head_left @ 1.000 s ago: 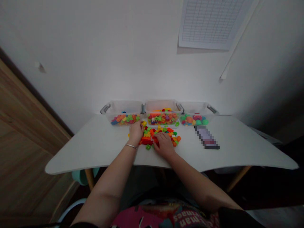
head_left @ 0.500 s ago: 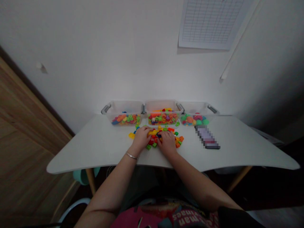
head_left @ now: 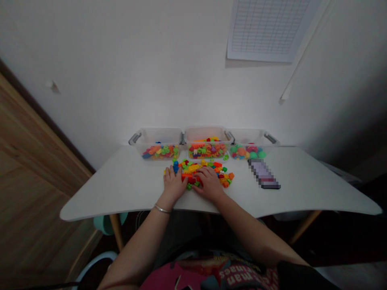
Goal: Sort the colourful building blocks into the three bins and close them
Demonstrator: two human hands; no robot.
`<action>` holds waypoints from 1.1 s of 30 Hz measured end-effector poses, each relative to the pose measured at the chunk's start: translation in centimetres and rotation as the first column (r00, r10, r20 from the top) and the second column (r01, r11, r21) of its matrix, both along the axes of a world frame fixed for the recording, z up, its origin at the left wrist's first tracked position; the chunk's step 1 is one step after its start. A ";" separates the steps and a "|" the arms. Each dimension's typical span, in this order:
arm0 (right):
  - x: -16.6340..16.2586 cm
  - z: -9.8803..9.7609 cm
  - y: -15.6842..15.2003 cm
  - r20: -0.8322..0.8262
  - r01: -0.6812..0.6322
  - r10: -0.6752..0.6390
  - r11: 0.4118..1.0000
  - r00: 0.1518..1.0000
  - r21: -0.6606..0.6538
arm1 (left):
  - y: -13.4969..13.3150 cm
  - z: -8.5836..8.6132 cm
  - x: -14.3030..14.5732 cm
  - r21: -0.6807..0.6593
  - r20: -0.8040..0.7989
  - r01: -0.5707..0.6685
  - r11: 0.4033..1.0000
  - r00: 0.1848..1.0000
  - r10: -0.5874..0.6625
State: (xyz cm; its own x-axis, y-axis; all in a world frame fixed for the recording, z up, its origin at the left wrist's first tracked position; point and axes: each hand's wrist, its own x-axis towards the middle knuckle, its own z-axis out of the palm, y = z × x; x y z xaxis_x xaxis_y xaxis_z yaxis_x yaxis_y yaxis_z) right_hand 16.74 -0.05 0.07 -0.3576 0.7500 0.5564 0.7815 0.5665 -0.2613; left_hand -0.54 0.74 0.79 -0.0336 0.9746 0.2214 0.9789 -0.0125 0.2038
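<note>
A loose pile of bright toy building blocks lies on the white table in front of me. At the pile's left side, my left hand rests with fingers spread, next to a blue block. My right hand curves over the pile's middle, thumb apart from the fingers, beside red blocks between the two hands. Both hands touch blocks, but neither visibly grips one. The right palm and fingers hide some of the blocks beneath them.
Three clear bins stand along the wall: a left bin and a middle bin of small colourful pieces, and a right bin with round pieces. A phone lies right of the pile on the white table.
My left hand has moved left and spread its fingers, uncovering yellow, orange and red blocks. My right hand has shifted slightly, its fingers reaching left over the pile.
</note>
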 end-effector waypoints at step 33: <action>11.2 -3.9 -0.5 0.030 0.435 -0.442 0.866 0.897 -0.244 | -1.3 -1.6 0.3 0.158 -0.068 0.065 0.985 0.996 -0.055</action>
